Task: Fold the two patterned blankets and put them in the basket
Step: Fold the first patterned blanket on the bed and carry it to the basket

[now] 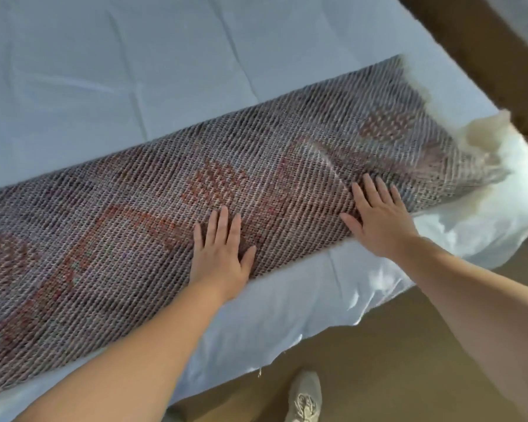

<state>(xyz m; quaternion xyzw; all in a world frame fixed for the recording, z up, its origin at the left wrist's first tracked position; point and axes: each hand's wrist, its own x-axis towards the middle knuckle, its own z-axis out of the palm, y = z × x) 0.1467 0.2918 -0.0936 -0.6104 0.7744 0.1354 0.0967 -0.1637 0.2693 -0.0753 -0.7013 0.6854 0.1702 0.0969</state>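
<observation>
A patterned woven blanket (153, 208), grey with red-orange shapes and a cream fringe at its right end, lies folded into a long band across the bed. My left hand (221, 254) rests flat on it near its front edge, fingers spread. Further right, my right hand (378, 217) also lies flat on the cloth with its fingers apart. Neither hand grips the fabric. Only this one blanket shows, and no basket is in view.
The bed wears a pale blue sheet (104, 71) with creases. A white duvet or pillow corner (482, 220) bulges at the bed's right end. Tan floor (378, 360) and my white shoe (304, 397) lie below. A dark wooden bedpost (485, 50) crosses the top right.
</observation>
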